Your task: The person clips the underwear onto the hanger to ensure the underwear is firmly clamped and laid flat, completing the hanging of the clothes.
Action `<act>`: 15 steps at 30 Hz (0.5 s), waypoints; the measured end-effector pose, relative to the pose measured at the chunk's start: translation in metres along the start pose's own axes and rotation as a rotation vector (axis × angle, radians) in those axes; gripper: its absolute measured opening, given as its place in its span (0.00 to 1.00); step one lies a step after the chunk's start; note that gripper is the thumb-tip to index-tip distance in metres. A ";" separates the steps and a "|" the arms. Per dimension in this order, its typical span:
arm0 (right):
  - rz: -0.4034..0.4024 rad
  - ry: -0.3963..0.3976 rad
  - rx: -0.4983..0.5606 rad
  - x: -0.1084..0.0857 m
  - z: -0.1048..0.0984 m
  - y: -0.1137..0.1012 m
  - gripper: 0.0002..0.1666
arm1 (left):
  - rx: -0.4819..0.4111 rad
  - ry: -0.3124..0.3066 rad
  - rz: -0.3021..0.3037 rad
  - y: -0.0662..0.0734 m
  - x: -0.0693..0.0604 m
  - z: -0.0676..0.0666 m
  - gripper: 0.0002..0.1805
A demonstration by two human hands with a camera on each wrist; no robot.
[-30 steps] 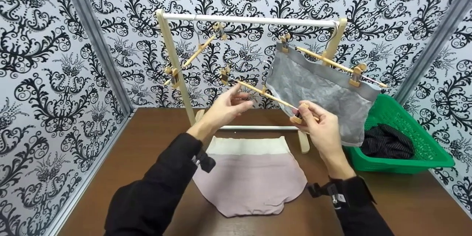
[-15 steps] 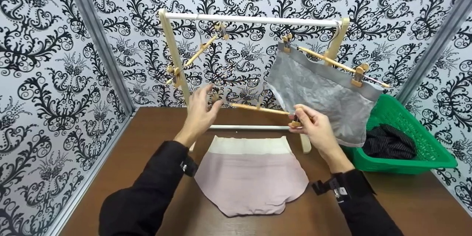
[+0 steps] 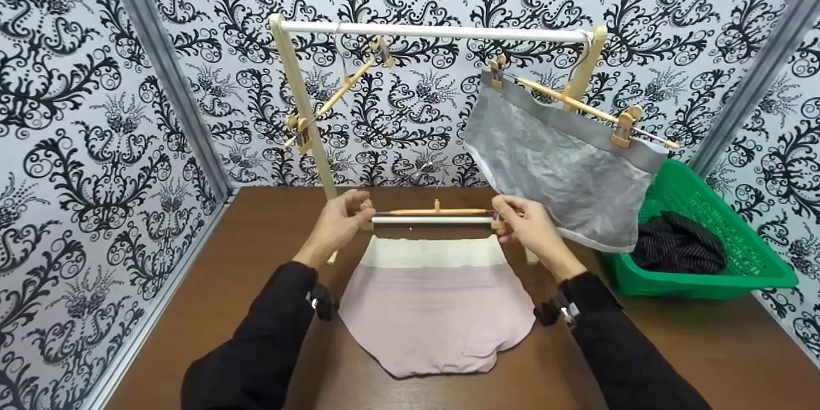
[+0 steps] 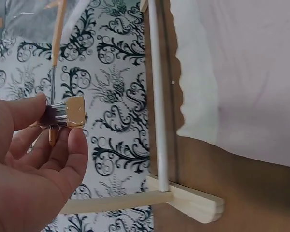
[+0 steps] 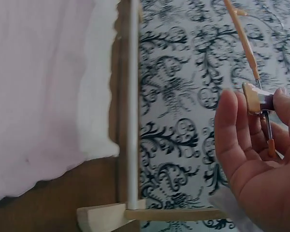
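A wooden clip hanger (image 3: 410, 212) is held level between both hands, above the far edge of a pink cloth with a cream band (image 3: 435, 307) lying flat on the table. My left hand (image 3: 338, 223) grips the hanger's left clip; in the left wrist view thumb and fingers pinch that clip (image 4: 76, 111). My right hand (image 3: 530, 225) grips the other end, and the right wrist view shows its clip (image 5: 253, 98) between thumb and fingers. Neither clip holds cloth.
A wooden rack with a white top bar (image 3: 435, 32) stands behind. From it hang a bare clip hanger (image 3: 346, 86) at left and a grey garment (image 3: 557, 154) clipped at right. A green basket (image 3: 692, 285) with dark striped cloth (image 3: 679, 246) sits at right.
The hanger has come down from a slant to level, nearer the pink cloth. My left hand, apart from it before, has taken hold of its left clip; my right hand has moved slightly left and down.
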State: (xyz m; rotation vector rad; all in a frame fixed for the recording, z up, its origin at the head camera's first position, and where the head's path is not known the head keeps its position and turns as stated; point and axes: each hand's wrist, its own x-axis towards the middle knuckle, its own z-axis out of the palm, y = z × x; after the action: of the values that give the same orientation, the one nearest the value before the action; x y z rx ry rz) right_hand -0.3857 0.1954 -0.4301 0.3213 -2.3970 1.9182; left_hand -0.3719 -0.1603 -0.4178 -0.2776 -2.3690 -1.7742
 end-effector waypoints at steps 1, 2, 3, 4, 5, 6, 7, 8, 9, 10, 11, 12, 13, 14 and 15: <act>0.012 0.004 -0.015 0.003 0.002 0.004 0.25 | -0.023 0.003 -0.016 -0.004 0.000 0.001 0.23; 0.026 0.003 -0.023 0.006 0.003 0.009 0.23 | -0.039 0.010 -0.028 -0.008 0.001 0.002 0.23; 0.040 -0.001 -0.028 0.008 0.005 0.014 0.22 | -0.063 0.016 -0.042 -0.012 0.001 0.003 0.23; 0.052 -0.007 -0.034 0.010 0.007 0.020 0.22 | -0.076 0.022 -0.055 -0.016 0.002 0.005 0.23; 0.067 -0.014 -0.033 0.012 0.009 0.025 0.21 | -0.078 0.028 -0.067 -0.021 0.002 0.006 0.22; 0.080 -0.021 -0.033 0.013 0.010 0.031 0.21 | -0.069 0.033 -0.070 -0.026 0.003 0.008 0.22; 0.099 -0.020 -0.031 0.014 0.013 0.036 0.21 | -0.054 0.036 -0.076 -0.031 0.004 0.010 0.22; 0.111 -0.021 -0.044 0.016 0.015 0.042 0.20 | -0.029 0.041 -0.081 -0.035 0.004 0.011 0.22; 0.123 -0.022 -0.055 0.017 0.016 0.047 0.20 | 0.000 0.046 -0.084 -0.040 0.005 0.013 0.22; 0.131 -0.025 -0.068 0.018 0.018 0.052 0.20 | 0.029 0.052 -0.090 -0.044 0.005 0.014 0.22; 0.140 -0.018 -0.076 0.019 0.019 0.057 0.20 | 0.048 0.055 -0.096 -0.048 0.006 0.016 0.23; 0.148 -0.013 -0.084 0.020 0.020 0.061 0.18 | 0.069 0.058 -0.098 -0.052 0.006 0.017 0.23; 0.153 -0.012 -0.091 0.020 0.021 0.065 0.17 | 0.093 0.066 -0.100 -0.056 0.006 0.019 0.24; 0.156 -0.012 -0.096 0.021 0.022 0.069 0.16 | 0.118 0.076 -0.095 -0.060 0.006 0.020 0.23; 0.151 -0.021 -0.097 0.021 0.022 0.072 0.15 | 0.142 0.087 -0.084 -0.063 0.006 0.021 0.23</act>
State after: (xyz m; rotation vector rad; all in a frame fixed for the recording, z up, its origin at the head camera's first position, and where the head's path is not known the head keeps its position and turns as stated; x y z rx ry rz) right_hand -0.4183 0.1859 -0.5004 0.1605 -2.5860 1.8547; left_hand -0.3937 -0.1568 -0.4808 -0.0811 -2.4625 -1.6067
